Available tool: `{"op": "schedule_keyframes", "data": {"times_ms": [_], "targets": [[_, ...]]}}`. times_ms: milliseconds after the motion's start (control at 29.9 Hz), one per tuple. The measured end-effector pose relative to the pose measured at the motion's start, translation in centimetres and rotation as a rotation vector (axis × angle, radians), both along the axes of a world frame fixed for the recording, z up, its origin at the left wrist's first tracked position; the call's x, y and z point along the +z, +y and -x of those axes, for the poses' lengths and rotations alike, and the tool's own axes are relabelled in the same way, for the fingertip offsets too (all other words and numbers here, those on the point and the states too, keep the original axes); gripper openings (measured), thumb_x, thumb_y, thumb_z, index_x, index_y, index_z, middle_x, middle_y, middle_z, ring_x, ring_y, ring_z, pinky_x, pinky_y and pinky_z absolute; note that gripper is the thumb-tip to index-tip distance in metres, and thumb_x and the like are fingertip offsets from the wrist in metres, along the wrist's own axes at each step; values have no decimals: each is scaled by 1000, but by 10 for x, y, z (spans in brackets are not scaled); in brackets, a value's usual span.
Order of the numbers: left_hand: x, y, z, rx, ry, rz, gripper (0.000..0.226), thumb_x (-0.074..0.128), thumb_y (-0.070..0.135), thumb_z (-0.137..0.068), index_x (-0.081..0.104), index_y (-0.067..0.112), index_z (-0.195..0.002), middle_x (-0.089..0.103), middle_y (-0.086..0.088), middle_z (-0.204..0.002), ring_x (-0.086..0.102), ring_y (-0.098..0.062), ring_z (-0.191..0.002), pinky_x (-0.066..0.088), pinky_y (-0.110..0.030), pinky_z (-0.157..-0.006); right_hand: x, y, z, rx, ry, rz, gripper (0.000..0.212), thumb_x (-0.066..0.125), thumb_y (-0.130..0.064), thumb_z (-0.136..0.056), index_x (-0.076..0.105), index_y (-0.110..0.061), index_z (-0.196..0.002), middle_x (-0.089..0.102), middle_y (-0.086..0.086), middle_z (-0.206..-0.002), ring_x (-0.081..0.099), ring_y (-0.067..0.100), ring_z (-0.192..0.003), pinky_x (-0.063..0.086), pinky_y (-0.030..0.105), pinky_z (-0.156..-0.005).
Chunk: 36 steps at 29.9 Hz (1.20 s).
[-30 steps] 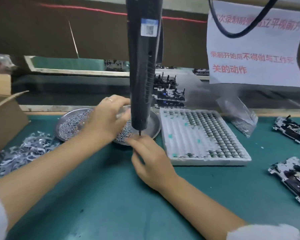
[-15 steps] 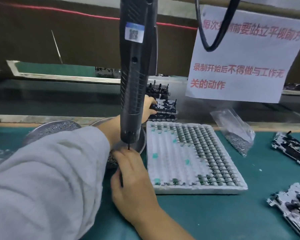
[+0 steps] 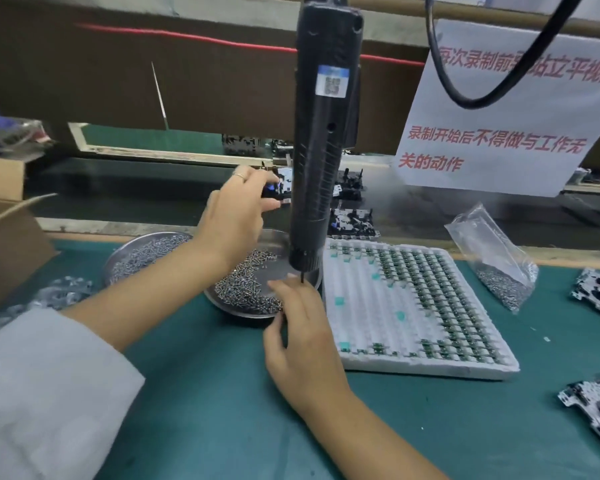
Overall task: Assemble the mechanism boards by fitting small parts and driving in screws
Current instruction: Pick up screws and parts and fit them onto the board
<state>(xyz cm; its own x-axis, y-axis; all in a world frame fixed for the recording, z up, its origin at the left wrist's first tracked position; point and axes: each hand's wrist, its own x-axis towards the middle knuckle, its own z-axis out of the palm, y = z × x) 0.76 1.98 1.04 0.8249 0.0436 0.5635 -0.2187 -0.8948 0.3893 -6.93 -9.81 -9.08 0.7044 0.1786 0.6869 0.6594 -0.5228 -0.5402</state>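
Holding screws (loose, heaped), two metal dishes sit side by side.

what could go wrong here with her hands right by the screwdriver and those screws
1. The right hand has fingertips right at the hanging screwdriver bit; a slip could jab a finger.
2. The left hand reaches over the screw dish holding a mechanism board; its forearm might tip the dish and scatter screws.
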Motion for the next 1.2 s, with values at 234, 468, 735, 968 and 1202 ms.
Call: {"op": "schedule_keyframes", "data": {"times_ms": [234,468,735,968,1202], "targets": [[-23,71,118,-88,-113,-221,30,48,12,-94,58,3,-120,59,-11,-115,71,-29,-79,56,-44,-56,7,-9,15,-94,-230,-227,30,50,-4,-86,57,-11,-114,49,7,-117,46,20,-119,36,32,-104],[-78,84,197,-153,-129,-443,43,34,34,-100,61,6,-117,67,-7,-107,64,-18,-57,49,-27,-48,12,-6,37,346,-357,166,25,58,-18,-89,60,-6,-112,54,10,-106,53,28,-98,42,39,-87],[-79,97,194,-138,31,-353,49,43,50,-90,67,17,-116,69,5,-105,66,-12,-69,48,-23,-64,3,-3,34,397,-208,611,33,61,-37,-90,68,-11,-110,65,4,-108,56,30,-111,48,42,-90],[-74,136,155,274,188,-424,18,84,15,-69,74,11,-83,68,-10,-77,63,-34,-75,29,-41,-76,1,-3,31,311,-156,533,32,58,-31,-91,65,-10,-114,63,2,-109,53,24,-113,44,38,-95],[-74,142,152,236,143,-355,15,83,14,-69,69,18,-64,64,3,-64,61,-26,-66,22,-35,-75,5,-3,32,321,-117,507,33,51,-32,-94,66,-11,-114,63,2,-109,53,20,-109,40,35,-95]]}}
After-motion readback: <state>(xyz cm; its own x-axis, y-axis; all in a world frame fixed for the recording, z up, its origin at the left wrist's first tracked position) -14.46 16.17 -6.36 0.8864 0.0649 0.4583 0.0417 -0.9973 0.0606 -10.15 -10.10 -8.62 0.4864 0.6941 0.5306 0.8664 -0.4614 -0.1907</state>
